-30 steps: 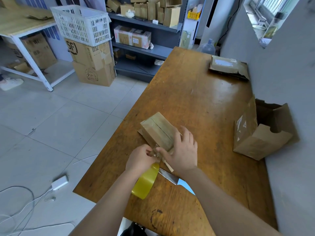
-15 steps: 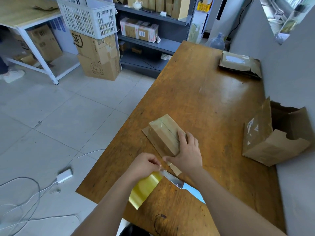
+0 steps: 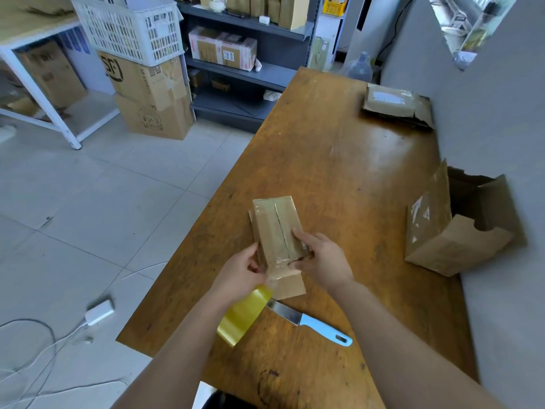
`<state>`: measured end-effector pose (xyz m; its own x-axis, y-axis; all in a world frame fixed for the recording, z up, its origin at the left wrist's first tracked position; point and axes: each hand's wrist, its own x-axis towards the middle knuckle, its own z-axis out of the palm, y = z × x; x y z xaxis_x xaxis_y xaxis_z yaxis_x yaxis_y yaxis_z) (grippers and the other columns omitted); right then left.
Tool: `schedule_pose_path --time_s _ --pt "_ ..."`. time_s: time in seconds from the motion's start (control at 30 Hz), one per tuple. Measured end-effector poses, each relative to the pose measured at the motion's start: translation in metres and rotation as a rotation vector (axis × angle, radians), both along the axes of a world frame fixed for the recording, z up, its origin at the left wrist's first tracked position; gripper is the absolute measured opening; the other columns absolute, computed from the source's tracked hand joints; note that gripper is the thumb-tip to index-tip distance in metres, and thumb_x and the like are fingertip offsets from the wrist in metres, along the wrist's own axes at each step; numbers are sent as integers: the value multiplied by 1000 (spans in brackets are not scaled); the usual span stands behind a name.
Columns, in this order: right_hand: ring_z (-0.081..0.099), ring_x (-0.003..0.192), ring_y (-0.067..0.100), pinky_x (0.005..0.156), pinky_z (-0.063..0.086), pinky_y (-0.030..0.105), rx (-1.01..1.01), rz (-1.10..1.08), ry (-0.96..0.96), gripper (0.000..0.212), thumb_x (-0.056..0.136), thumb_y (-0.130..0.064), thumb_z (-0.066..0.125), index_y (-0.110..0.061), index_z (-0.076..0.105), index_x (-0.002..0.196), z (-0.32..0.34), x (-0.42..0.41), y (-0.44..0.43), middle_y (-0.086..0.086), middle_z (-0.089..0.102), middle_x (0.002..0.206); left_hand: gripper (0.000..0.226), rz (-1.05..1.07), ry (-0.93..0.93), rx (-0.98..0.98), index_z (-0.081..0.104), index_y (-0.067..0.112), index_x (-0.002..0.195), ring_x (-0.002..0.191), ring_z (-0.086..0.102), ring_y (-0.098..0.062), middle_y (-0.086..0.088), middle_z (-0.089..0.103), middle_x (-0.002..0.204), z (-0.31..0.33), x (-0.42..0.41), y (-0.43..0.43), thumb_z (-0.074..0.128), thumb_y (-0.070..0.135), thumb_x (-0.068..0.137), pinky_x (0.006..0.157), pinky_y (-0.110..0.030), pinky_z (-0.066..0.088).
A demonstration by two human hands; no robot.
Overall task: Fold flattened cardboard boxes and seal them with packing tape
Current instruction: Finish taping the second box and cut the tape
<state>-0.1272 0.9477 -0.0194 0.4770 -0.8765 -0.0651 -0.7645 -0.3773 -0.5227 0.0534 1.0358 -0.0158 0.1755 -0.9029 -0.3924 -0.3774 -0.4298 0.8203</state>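
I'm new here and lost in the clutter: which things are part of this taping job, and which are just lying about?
In the job: small box, held by the right hand; tape roll in the left hand; knife, probably for cutting tape.
Lying about: open box; flat parcel; white basket; floor charger.

Premises: a small packing and dispatch stockroom. Evidence: dark metal shelving (image 3: 244,75) loaded with brown cartons and labelled parcels (image 3: 222,51). Two stacked shipping cartons (image 3: 147,95) stand on the tiled floor (image 3: 88,202), the upper printed "SF", with a white plastic crate (image 3: 129,28) on top. At the worn wooden worktable (image 3: 339,149): a roll of yellow packing tape (image 3: 244,314), a blue-handled knife (image 3: 312,323), a small taped cardboard box (image 3: 277,228), an open-ended carton (image 3: 460,231) and a flattened parcel (image 3: 395,104).
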Motion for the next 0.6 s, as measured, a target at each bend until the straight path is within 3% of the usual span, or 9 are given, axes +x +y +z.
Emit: schedule_pose_path --time_s 0.13,0.2,0.27,0.4,0.5,0.6 --pt "56 110 23 96 49 40 87 33 8 86 76 -26 81 -34 35 147 -1 0 2 2 50 130 88 8 6 4 23 40 150 91 63 -14 -4 67 96 -1 0 2 72 15 82 83 -30 50" --pt "58 107 20 94 51 37 157 27 -45 87 76 -35 81 -36 34 149 0 -3 3 0 51 128 89 7 5 13 19 39 151 94 62 -13 -3 66 98 1 0 2 72 15 83 81 -26 47" --pt "60 94 15 88 52 33 93 6 -40 80 79 -38 77 -34 37 147 1 -1 5 -2 54 120 90 -8 1 20 17 37 152 95 61 -13 -4 65 99 3 0 1 71 15 84 82 -25 45" --pt "60 94 17 88 52 31 -14 20 25 71 85 -26 72 -31 36 147 3 6 12 1 56 122 93 18 3 60 13 26 154 98 61 -12 1 65 100 7 0 3 72 16 84 88 -28 45" --pt "60 94 16 81 54 30 11 27 53 76 87 -25 69 -37 27 150 3 4 14 -2 52 123 73 76 31 71 35 18 146 95 60 -9 7 65 100 16 5 8 73 18 84 74 -20 43" --pt "54 89 14 65 52 26 -2 -9 67 88 78 -32 71 -40 19 149 10 3 18 -6 41 112 32 90 55 28 64 22 112 95 60 -12 5 66 98 31 13 13 73 15 83 72 -20 42"
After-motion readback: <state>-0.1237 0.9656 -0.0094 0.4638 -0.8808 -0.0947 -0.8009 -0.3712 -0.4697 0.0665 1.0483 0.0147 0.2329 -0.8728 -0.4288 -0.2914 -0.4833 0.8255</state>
